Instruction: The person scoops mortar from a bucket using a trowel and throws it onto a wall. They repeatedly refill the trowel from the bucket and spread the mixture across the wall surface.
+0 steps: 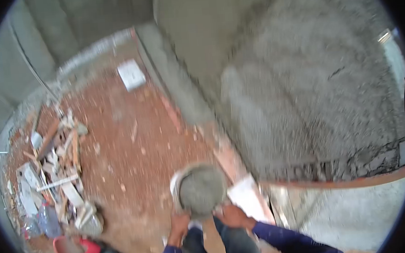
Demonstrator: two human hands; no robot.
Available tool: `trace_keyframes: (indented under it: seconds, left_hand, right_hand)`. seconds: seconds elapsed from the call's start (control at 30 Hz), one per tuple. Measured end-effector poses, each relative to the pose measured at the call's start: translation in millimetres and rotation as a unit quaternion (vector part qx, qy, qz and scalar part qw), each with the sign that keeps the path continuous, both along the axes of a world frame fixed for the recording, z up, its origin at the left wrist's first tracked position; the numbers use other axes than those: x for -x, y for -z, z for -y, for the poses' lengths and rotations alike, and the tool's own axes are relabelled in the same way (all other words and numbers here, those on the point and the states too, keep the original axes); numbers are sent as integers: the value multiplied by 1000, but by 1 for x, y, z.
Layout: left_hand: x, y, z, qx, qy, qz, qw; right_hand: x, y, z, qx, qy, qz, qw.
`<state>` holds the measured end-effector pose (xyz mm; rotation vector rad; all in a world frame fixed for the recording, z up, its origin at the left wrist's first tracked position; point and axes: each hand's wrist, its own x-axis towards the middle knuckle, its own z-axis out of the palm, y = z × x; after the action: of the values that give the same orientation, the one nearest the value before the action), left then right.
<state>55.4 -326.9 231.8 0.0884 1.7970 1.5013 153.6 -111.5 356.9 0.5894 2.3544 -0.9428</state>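
A round bucket [174,186] with a pale rim is held in front of my legs, filled close to the top with wet grey mortar [202,190]. On its near left side, my left hand [180,221] is closed at the rim. My right hand [232,216] grips the near right side, fingers curled at the edge. Both arms, in dark blue sleeves, reach forward to it. Just right of the bucket lies a white board [251,199].
Wet grey concrete [303,86] covers a wide raised area on the right, edged by a low ledge [175,72]. Scrap wood and rubble [57,165] lie left on the reddish dirt floor [118,127], near plastic bottles [49,219] and a red item [87,252]. A white square sheet [131,75] lies farther ahead.
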Motion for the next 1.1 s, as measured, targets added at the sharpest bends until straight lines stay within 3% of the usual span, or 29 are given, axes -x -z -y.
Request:
trace_keyframes:
  seconds: [0.03,0.1,0.13,0.2,0.23,0.3,0.37,0.47,0.5,0.53,0.57,0.6,0.63,0.67,0.7,0.73,0.77,0.83,0.87,0.9,0.93,0.97,1.0,1.03,1.07,1.1]
  left_hand:
    - [18,-59,-13,72,-100,151,981]
    - [28,-65,-8,-18,-130,125,983]
    - [25,-76,-5,-24,-134,118,984]
    - [21,-90,1,38,-238,138,961]
    - [16,-78,9,32,-234,132,963]
    - [-1,-38,22,-83,-302,103,944]
    - [-3,-36,27,-71,-351,93,929]
    - [-17,-27,59,-183,-259,131,939]
    - [-21,-29,63,-77,-303,124,942]
    - [-25,-24,67,48,-336,123,933]
    - [-36,6,84,98,-334,203,915]
    - [-32,-28,97,230,-229,239,915]
    - [-21,-88,74,239,-282,239,898]
    - [-40,-44,95,190,-378,242,873]
    - [-45,-47,105,160,-408,269,857]
    - [-55,-43,113,178,-416,278,847]
    - [-62,-52,107,192,-415,283,843]
    - [-65,-75,92,210,-442,249,836]
    - [-69,-79,82,209,-458,229,833]
    - [-77,-80,74,208,-474,209,830]
    - [-86,-73,75,211,-476,205,829]
    - [-99,-68,78,213,-476,211,827]
    - [-108,-64,80,216,-473,217,826]
    - [-114,-59,76,217,-475,217,825]
    - [-123,-56,71,205,-488,234,815]
    - [-131,-57,71,195,-500,248,806]
  right_hand:
    - [3,-8,0,20,-8,42,999]
    - [14,-8,3,-23,-54,28,998]
    - [22,-17,3,-20,-85,45,995]
    - [23,-36,10,-17,-92,30,995]
    - [24,-44,10,-17,-93,21,995]
    - [15,-16,11,-48,-115,28,992]
    - [22,1,11,-47,-133,50,989]
    - [37,-25,17,-31,-116,-36,992]
    - [36,-36,29,-7,-114,-79,990]
    - [32,-12,34,-3,-111,-64,992]
    - [27,7,43,-1,-78,-178,981]
    - [25,23,49,51,-59,-223,972]
    - [38,3,59,94,-9,-123,988]
    - [47,-8,58,83,-31,-83,993]
    - [39,24,62,110,-32,-186,976]
    - [43,35,60,168,-18,-175,970]
    - [43,50,48,177,-11,-164,970]
    - [55,89,17,330,-10,-187,925]
    - [57,115,-11,328,-55,-200,922]
    - [58,134,-41,450,123,42,884]
    - [57,162,-82,371,96,-46,922]
    - [59,187,-126,354,114,-50,927]
    - [51,242,-173,216,-20,-222,951]
    - [51,247,-227,383,208,-57,898]
    - [61,264,-275,329,328,43,884]
    - [46,273,-317,327,275,-38,903]
